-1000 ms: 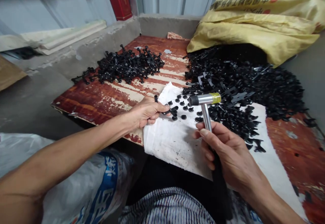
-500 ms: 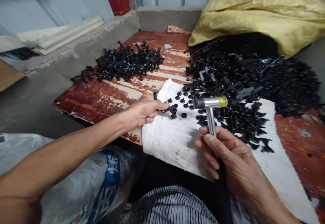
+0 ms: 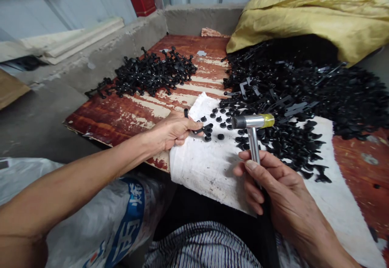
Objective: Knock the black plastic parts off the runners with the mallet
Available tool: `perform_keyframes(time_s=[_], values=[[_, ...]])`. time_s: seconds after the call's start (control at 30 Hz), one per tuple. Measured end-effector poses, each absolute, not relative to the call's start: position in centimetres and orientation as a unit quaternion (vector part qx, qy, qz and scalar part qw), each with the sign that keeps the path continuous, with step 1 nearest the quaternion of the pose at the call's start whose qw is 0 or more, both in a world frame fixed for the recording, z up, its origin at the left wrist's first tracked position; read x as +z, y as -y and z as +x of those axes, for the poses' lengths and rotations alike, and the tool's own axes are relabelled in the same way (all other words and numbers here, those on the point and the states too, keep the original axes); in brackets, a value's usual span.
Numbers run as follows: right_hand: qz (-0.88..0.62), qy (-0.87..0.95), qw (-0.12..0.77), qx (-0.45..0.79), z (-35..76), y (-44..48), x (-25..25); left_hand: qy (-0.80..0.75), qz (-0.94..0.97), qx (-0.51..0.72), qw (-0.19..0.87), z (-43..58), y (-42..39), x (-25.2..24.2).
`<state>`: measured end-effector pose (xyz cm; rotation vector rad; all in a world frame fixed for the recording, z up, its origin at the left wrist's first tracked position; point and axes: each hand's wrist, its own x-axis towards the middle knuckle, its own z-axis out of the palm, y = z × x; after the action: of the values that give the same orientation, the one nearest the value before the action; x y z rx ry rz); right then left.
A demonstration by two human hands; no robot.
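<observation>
Black plastic part (image 3: pixel 207 130) pinched by L hand (image 3: pixel 174 131); silver metal mallet (image 3: pixel 253 121) w/ yellow tip gripped by closed R hand (image 3: pixel 275 183).

"What's in your right hand (image 3: pixel 275 187)?"

"A small hammer (image 3: pixel 253 121), gripped in my fist, its shiny metal shaft standing up and its head lying crosswise, black face left, yellow face right."

"And your left hand (image 3: pixel 173 132)?"

"A branched black plastic piece (image 3: pixel 207 130), pinched at my fingertips, its round-capped ends sticking out."
</observation>
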<state>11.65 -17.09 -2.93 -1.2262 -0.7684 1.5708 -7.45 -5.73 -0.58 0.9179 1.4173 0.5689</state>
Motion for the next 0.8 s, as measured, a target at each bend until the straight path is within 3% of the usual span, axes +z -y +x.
perform_keyframes(time_s=[0.2, 0.3, 0.6, 0.8], values=[[-0.509, 0.342, 0.471, 0.634, 11.6, 17.0, -3.0, -0.643, 0.397, 0.252, 0.605, -7.0, 5.8, -0.1], [-0.535, 0.412, 0.424, 0.604, 12.1, 17.0, -2.7, -0.657, 0.395, 0.259, 0.587, -6.8, 5.9, 0.2], [-0.514, 0.727, 0.368, 0.268, 13.8, 14.3, -2.4, -0.684, 0.407, 0.209, 0.568, -6.4, 5.7, 0.6], [-0.490, 0.774, 0.353, 0.191, 13.5, 13.2, -2.3, -0.674, 0.440, 0.193, 0.561, -6.6, 4.7, 0.8]])
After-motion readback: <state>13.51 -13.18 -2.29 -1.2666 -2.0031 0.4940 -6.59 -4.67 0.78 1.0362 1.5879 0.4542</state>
